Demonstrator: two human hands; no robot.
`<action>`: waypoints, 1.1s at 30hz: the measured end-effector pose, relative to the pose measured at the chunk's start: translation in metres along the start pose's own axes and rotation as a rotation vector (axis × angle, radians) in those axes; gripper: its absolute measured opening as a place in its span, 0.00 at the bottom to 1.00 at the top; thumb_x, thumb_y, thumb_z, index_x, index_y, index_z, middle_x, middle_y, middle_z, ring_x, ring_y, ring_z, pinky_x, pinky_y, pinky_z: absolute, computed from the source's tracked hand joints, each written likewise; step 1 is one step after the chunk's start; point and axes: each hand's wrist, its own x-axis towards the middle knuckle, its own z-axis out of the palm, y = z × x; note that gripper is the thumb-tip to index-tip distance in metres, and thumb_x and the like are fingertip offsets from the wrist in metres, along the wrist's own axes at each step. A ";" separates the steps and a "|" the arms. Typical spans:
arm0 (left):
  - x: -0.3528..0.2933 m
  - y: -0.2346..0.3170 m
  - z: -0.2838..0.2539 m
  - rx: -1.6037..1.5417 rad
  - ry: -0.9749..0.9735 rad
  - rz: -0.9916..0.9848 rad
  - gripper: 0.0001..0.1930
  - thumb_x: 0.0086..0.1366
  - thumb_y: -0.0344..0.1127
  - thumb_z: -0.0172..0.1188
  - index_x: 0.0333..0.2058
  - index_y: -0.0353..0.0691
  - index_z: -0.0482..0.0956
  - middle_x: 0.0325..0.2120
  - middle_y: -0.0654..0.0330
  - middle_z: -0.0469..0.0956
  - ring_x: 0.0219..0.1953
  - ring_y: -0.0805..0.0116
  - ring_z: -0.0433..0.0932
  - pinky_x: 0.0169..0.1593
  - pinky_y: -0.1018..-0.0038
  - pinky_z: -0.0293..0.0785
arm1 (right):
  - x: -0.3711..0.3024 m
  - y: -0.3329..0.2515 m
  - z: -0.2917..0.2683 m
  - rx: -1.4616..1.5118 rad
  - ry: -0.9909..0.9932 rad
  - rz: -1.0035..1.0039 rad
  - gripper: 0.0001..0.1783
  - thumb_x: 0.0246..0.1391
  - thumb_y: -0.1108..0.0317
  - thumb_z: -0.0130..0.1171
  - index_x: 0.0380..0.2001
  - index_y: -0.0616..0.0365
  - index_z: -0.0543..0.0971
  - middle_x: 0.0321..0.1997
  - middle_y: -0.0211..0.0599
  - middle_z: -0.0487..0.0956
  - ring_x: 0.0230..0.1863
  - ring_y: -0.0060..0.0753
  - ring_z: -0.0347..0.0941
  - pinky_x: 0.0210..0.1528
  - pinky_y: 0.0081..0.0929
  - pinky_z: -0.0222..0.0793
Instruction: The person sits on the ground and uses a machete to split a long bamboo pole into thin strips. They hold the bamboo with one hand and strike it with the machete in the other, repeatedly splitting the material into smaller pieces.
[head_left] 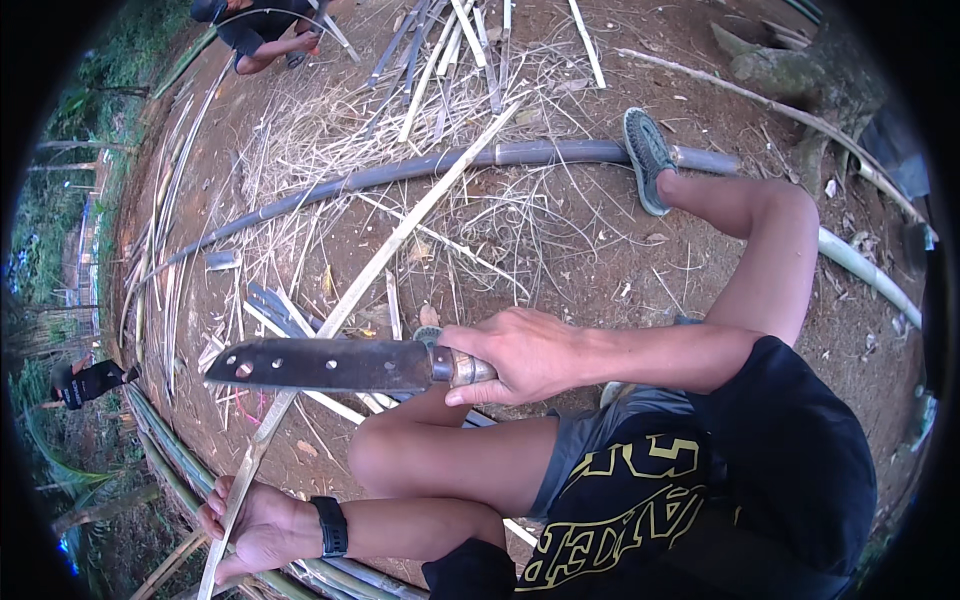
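My right hand (525, 355) is wrapped round the wooden handle of a machete (325, 365). Its wide dark blade, pierced by several holes, points left and crosses over a long pale bamboo strip (395, 240); I cannot tell whether they touch. That strip slants from the lower left up to the top middle. At its near end my left hand (262, 525), with a black band on the wrist, grips it between thumb and fingers. Behind the blade, part of the strip is hidden.
A dark bamboo pole (420, 168) lies across the ground, with my shoe (648, 160) against it. Shavings (310, 125) and split strips (440, 70) litter the soil. One person (265, 35) crouches at the upper left; another (90, 383) is at the far left. Bamboo poles (170, 465) lie near my left hand.
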 end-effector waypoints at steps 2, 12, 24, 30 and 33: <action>-0.001 0.003 0.000 -0.063 -0.073 -0.014 0.39 0.62 0.77 0.30 0.22 0.40 0.63 0.17 0.63 0.62 0.21 0.67 0.59 0.33 0.70 0.60 | -0.002 0.002 -0.006 -0.065 -0.027 0.012 0.23 0.57 0.48 0.60 0.40 0.58 0.70 0.20 0.45 0.76 0.21 0.52 0.76 0.25 0.46 0.71; -0.020 -0.023 0.052 -0.063 0.020 0.129 0.37 0.56 0.77 0.46 0.21 0.43 0.63 0.16 0.66 0.63 0.22 0.72 0.62 0.35 0.75 0.61 | -0.001 0.036 -0.043 -0.021 -0.049 0.335 0.23 0.59 0.47 0.57 0.39 0.59 0.71 0.16 0.41 0.72 0.18 0.44 0.74 0.25 0.42 0.71; 0.016 -0.016 -0.014 -0.369 -0.403 -0.114 0.39 0.52 0.83 0.39 0.15 0.48 0.57 0.09 0.68 0.54 0.13 0.75 0.52 0.23 0.76 0.51 | -0.010 0.170 -0.058 -0.245 0.038 0.815 0.26 0.63 0.45 0.50 0.46 0.61 0.70 0.21 0.35 0.73 0.20 0.29 0.72 0.22 0.36 0.74; -0.003 0.000 0.021 -0.322 -0.067 -0.026 0.27 0.56 0.63 0.62 0.23 0.43 0.68 0.18 0.66 0.65 0.22 0.72 0.62 0.35 0.75 0.60 | -0.001 0.052 -0.041 0.018 -0.053 0.469 0.23 0.62 0.49 0.54 0.40 0.60 0.70 0.19 0.39 0.74 0.18 0.36 0.73 0.22 0.39 0.72; 0.003 -0.001 0.019 -0.121 -0.014 -0.012 0.27 0.60 0.62 0.59 0.22 0.42 0.68 0.16 0.66 0.65 0.21 0.71 0.63 0.35 0.75 0.61 | -0.008 0.010 -0.021 0.178 -0.009 -0.007 0.21 0.61 0.49 0.55 0.37 0.58 0.70 0.16 0.38 0.72 0.17 0.35 0.73 0.21 0.38 0.71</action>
